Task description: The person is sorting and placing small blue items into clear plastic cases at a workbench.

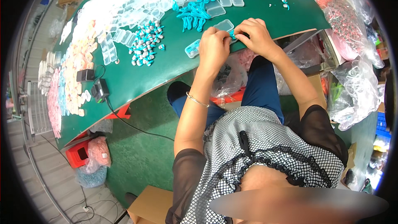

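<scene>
Both hands meet at the near edge of the green table (137, 79). The left hand (214, 49) and the right hand (255, 36) have fingers curled together, pinching a small turquoise piece (232, 36) between them. A clear plastic box (224, 25) lies at 12 o'clock from this piece, touching the fingers. A filled small box (192, 48) sits at 9 o'clock of the left hand; turquoise cords (194, 13) lie at 11 o'clock

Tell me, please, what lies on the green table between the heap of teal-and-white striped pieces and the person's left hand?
In the head view, a small clear plastic case holding teal pieces lies there, on the green table, beside the left hand.
</scene>
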{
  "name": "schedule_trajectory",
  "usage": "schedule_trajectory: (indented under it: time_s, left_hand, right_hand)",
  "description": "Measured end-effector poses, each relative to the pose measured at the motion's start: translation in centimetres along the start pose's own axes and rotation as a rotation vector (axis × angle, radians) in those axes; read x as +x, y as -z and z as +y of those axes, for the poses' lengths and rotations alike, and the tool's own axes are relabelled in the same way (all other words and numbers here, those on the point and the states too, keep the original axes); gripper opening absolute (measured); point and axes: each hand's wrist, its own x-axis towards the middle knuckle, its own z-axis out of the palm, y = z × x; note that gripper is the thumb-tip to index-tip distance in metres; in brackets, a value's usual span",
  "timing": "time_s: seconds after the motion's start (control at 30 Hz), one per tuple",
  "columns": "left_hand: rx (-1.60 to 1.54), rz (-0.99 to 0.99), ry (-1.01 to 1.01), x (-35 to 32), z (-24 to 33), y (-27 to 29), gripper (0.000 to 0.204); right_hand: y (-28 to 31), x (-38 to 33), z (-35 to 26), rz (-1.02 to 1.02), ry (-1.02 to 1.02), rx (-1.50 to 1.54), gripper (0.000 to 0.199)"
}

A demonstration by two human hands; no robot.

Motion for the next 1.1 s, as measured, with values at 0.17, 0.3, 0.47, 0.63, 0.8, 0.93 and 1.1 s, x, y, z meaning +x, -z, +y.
schedule_trajectory:
  time_s: [0.17,0.3,0.47,0.63,0.8,0.93,1.1]
  left_hand:
    - [0.028,-0.083,0.111,0.2,0.6,0.2,0.012]
    - [0.079,-0.015,0.055,-0.3,0.7,0.3,0.027]
    - [0.237,-0.044,-0.013,-0.7,1.4,1.0,0.036]
    - [0.241,-0.080,-0.022,-0.9,0.8,0.6,0.038]
    - [0.191,-0.062,-0.023,-1.2,0.6,0.5,0.037]
    - [0.188,-0.068,-0.007,-1.1,0.7,0.6,0.044]
    - [0.100,-0.097,0.026,-0.7,0.4,0.4,0.062]
  right_hand:
    - [-0.1,0.5,0.9,-0.080,-0.077,0.082,0.009]
    - [0.3,0.9,1.0,-0.144,-0.095,0.214,0.011]
    - [0.6,2.4,1.7,-0.157,-0.180,0.303,0.019]
    - [-1.9,3.3,3.2,-0.059,0.043,-0.023,0.025]
    - [-1.4,3.8,3.2,-0.167,-0.062,0.184,0.028]
    - [-0.4,3.0,2.8,-0.129,-0.045,0.249,0.027]
    - [0.5,1.8,2.8,-0.072,0.003,0.310,0.023]
